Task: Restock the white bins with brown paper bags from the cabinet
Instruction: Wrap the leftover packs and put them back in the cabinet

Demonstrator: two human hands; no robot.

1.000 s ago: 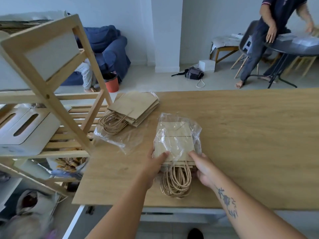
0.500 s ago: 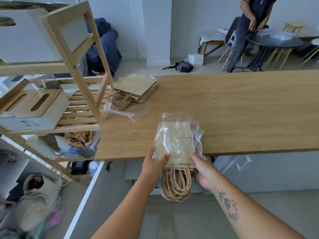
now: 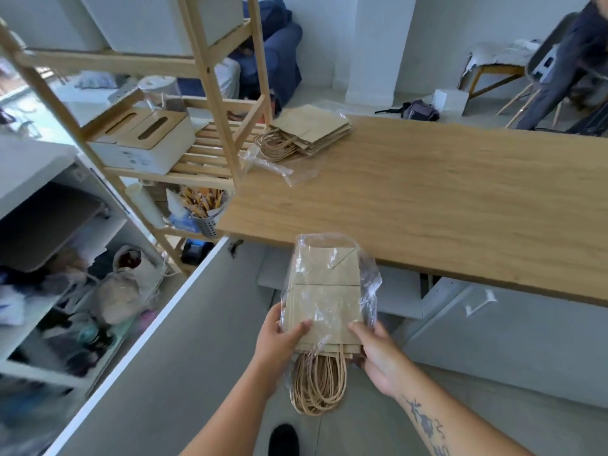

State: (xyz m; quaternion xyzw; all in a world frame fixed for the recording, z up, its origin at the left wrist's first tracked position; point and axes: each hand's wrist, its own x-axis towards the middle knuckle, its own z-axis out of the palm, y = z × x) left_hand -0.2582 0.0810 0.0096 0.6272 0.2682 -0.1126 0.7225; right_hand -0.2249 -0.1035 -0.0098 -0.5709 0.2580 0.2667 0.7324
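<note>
Both hands grip one bundle. The left hand [image 3: 279, 337] and right hand [image 3: 378, 353] each have a thumb on top and fingers curled under its lower corners.

The bundle of flat brown paper bags in clear plastic wrap [image 3: 324, 301] is held in the air, just off the near edge of the long wooden table [image 3: 444, 199]. Its twisted paper handles hang toward the person.

A second, unwrapped stack of brown paper bags [image 3: 312, 130] lies at the table's far corner, with a loose clear plastic sheet [image 3: 283, 169] beside it.

The white slotted bins [image 3: 144, 143] sit on the light wooden shelf rack [image 3: 210, 77]. No bags are visible in them.

Judgement: early stage. Supplies are fetched, but unwrapping this bundle and all the bin filling are left to do.
</note>
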